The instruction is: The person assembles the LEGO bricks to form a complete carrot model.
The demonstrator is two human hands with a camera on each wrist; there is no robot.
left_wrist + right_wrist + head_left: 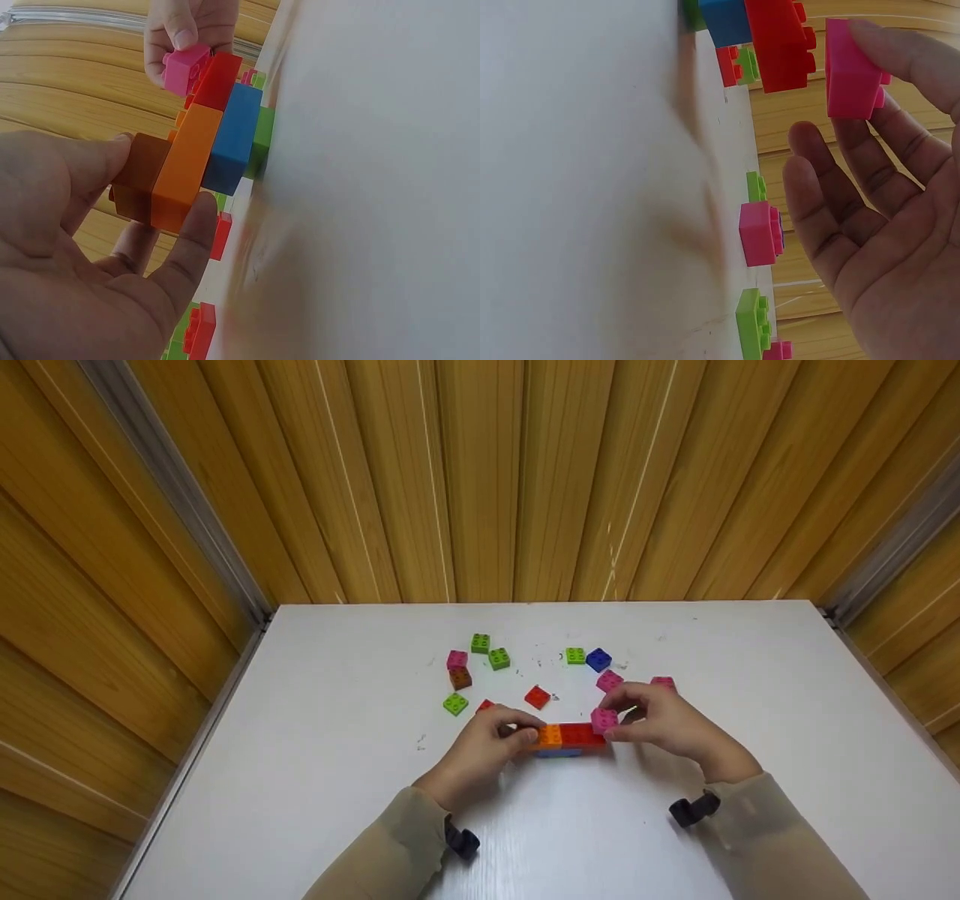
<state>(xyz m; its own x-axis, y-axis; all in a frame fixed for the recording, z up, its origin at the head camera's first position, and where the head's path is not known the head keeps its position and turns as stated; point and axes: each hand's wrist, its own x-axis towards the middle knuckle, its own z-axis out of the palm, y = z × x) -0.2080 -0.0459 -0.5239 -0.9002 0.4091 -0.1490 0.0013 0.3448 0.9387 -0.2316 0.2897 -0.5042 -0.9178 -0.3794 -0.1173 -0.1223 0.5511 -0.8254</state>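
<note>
- The wood-grain panelled wall (480, 480) rises along the far, left and right sides.
- The flat white desk (300, 720) spreads in front of it.
- Two beige sleeves (780, 825) reach in from the near side.
- The left hand (484, 746) grips the left end of the block stack, its thumb on the brown block and a finger against the orange one.
- The right hand (664, 724) has its thumb and fingers clamped on a pink block; two other fingers are free of it.
- The multicoloured studded plastic block stack (574, 735) is near the middle of the desk, between the hands: an orange block (186, 169) and a red block (219, 81) lie end to end over a blue block (234, 139), with a green block (261, 142) lowest and a brown block (141, 176) on the orange one's left end.
- The square pink plastic block (604, 721) is just above the red block's right end, a narrow gap between them.
- Loose square plastic blocks lie beyond: at left, green (480, 643), pink (457, 660) and brown (460, 678); centrally, red (537, 697); to the right, lime (575, 655) touching or just beside dark blue (598, 659).
</note>
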